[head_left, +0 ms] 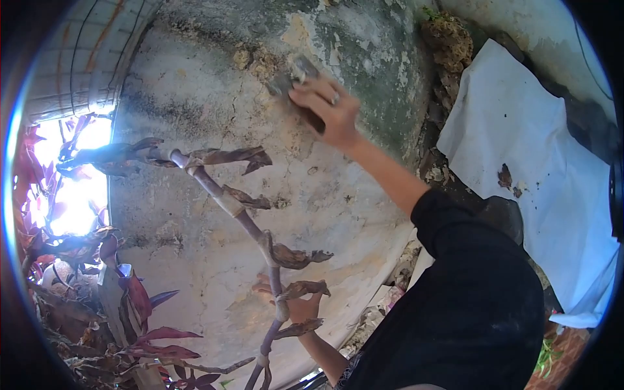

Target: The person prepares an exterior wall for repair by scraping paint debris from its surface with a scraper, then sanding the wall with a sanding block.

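Note:
My right hand (328, 110) is raised and grips a flat metal scraper (292, 75), its blade pressed against a weathered, cracked plaster wall (214, 84) with green and yellow stains. A ring shows on one finger. Lower down, my left hand (296, 307) rests against the same wall, partly hidden behind a purple plant stem (247, 224) with dried brown leaves. My black sleeve (468, 286) fills the lower right.
A white sheet (533, 162) lies on the ground at the right, with bits of debris on it. Crumbled rubble (448, 45) lines the wall's base. Red-purple leafy plants (130, 305) crowd the left side, with bright daylight behind them.

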